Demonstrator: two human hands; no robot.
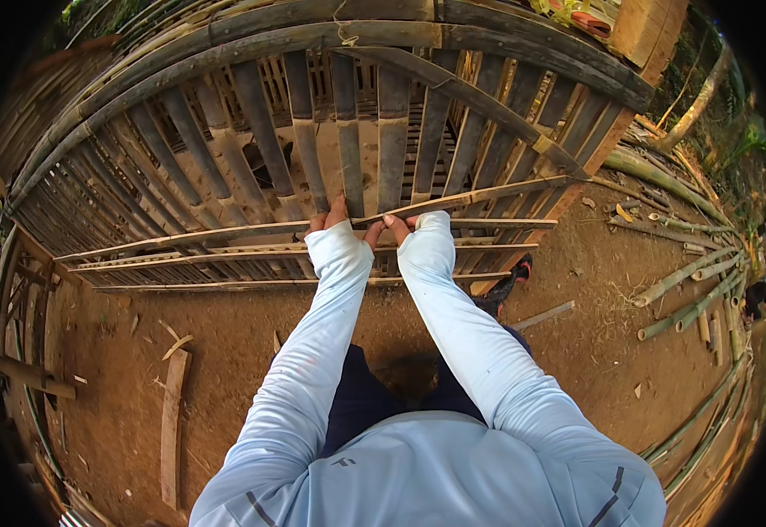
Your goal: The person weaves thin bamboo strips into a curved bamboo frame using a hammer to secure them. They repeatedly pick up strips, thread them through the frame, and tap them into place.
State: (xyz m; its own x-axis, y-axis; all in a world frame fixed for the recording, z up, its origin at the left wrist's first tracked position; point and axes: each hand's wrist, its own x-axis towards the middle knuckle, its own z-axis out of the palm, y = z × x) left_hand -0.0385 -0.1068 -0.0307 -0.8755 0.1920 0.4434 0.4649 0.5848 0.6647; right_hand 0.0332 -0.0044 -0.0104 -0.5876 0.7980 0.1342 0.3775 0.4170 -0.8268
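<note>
A slatted bamboo fence panel [393, 132] stands in front of me, with upright dark slats. Thin horizontal bamboo strips cross its lower part, and a long split bamboo strip [497, 191] slants up toward the right. My left hand [337, 235], in a pale blue sleeve that covers the palm, closes on that long strip near its middle. Just beside it, my right hand [420, 235] pinches the same strip, its thumb close to the left thumb. Several fingertips are hidden behind the strip and slats. Whether anything small sits between the thumbs, I cannot tell.
Cut bamboo poles [690, 294] lie in a pile on the right. A flat wooden board [174, 430] rests on the dirt ground [251, 351] at lower left. A squared timber post [646, 31] rises at the upper right corner. A dark shoe [513, 279] shows under the panel's right end.
</note>
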